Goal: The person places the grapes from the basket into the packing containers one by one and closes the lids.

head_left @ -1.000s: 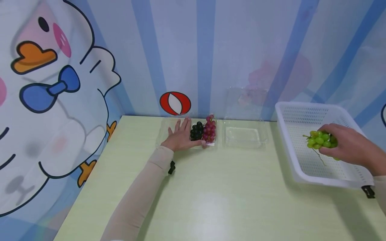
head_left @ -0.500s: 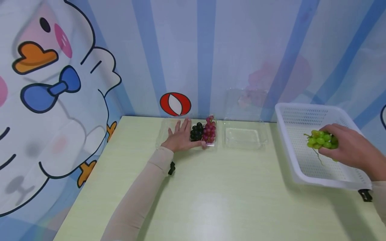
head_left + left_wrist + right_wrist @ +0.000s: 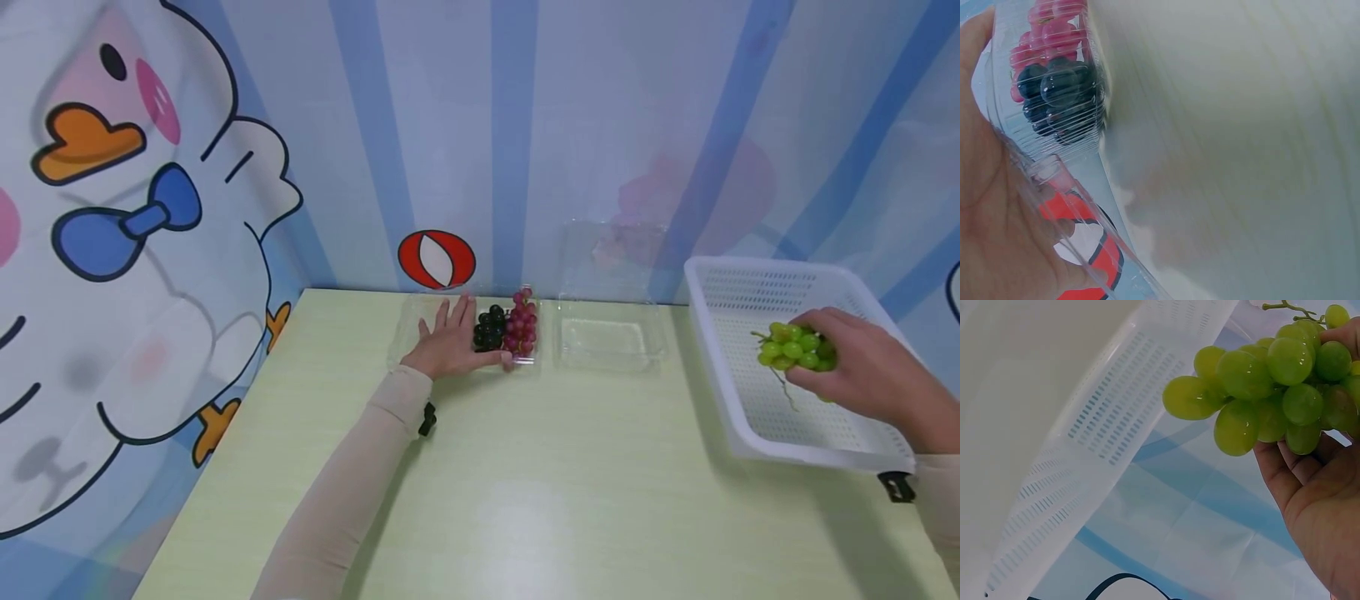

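Observation:
Above the white basket [image 3: 720, 358], my right hand [image 3: 862, 362] grips a bunch of green grapes [image 3: 795, 346], its thin stem dangling below. In the right wrist view the fingers curl round the green grapes [image 3: 1244, 375] from beneath and behind. On the left, my left hand [image 3: 450, 346] lies spread with straight fingers on a clear hinged plastic box [image 3: 408, 329]. Black grapes [image 3: 489, 327] and red grapes [image 3: 521, 323] sit side by side in that box. The left wrist view shows black grapes [image 3: 1060, 94] through the box's ribbed wall, with the palm against the plastic.
Between the filled box and the basket stands a second clear box [image 3: 607, 337], its lid [image 3: 611, 258] raised against the printed backdrop [image 3: 577, 125]. All rest on a pale wooden table [image 3: 555, 483], whose back edge meets the backdrop.
My right hand has shifted slightly left with the green grapes, staying over the basket. The left hand and both clear boxes look unmoved.

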`<state>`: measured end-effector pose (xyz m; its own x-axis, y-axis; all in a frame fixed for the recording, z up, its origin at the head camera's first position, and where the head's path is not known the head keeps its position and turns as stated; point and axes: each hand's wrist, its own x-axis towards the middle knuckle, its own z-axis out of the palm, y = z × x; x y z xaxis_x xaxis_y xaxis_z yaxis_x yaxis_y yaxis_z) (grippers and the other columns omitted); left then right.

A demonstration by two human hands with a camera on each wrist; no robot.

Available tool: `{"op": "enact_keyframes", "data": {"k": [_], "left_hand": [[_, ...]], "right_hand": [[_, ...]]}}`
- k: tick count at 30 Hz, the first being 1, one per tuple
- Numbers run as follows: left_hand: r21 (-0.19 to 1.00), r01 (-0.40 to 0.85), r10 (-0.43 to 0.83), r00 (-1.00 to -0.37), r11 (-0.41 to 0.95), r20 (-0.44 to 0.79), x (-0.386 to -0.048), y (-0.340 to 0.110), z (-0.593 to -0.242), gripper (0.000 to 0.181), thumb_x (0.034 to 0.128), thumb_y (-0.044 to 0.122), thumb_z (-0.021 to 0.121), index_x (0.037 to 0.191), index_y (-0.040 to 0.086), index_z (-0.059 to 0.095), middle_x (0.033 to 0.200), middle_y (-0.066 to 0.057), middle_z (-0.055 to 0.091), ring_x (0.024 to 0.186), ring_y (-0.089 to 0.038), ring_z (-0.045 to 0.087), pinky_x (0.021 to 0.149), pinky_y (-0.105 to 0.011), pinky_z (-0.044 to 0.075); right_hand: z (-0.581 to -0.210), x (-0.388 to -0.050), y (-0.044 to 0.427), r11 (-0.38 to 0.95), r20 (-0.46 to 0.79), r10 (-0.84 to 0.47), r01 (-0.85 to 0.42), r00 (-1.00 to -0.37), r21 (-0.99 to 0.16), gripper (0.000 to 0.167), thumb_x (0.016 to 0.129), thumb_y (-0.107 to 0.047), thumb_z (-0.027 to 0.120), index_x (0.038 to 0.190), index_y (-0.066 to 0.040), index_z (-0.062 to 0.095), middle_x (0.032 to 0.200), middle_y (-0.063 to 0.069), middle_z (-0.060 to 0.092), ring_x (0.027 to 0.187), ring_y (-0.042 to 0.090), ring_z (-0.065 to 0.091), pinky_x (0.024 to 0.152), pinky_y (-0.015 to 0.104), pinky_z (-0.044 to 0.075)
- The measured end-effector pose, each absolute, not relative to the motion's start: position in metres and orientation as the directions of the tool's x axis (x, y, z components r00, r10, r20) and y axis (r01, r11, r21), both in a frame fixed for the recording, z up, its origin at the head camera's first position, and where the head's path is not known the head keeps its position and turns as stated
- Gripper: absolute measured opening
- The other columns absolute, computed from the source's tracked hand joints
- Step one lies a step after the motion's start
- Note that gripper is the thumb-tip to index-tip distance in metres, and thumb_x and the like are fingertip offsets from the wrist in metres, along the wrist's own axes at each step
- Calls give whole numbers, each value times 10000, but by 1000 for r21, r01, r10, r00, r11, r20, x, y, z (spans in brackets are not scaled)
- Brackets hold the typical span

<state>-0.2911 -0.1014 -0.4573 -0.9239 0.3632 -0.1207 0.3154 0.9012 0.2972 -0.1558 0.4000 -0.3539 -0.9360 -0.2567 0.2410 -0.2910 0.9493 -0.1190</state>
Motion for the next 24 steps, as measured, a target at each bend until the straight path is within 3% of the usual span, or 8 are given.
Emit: {"op": "enact_keyframes", "data": {"k": [24], "left_hand": [[308, 319, 368, -922, 896, -117, -291, -103, -456, 1218, 809, 865, 483, 1645, 111, 18, 1720, -59, -71, 1564, -403, -32, 1142, -766, 51]], "right_hand": [[-345, -164, 373, 929, 251, -267, -318, -930, -189, 484, 809, -176, 816, 1198, 13, 600, 1096, 184, 618, 794, 234, 527, 629, 405, 432]]}}
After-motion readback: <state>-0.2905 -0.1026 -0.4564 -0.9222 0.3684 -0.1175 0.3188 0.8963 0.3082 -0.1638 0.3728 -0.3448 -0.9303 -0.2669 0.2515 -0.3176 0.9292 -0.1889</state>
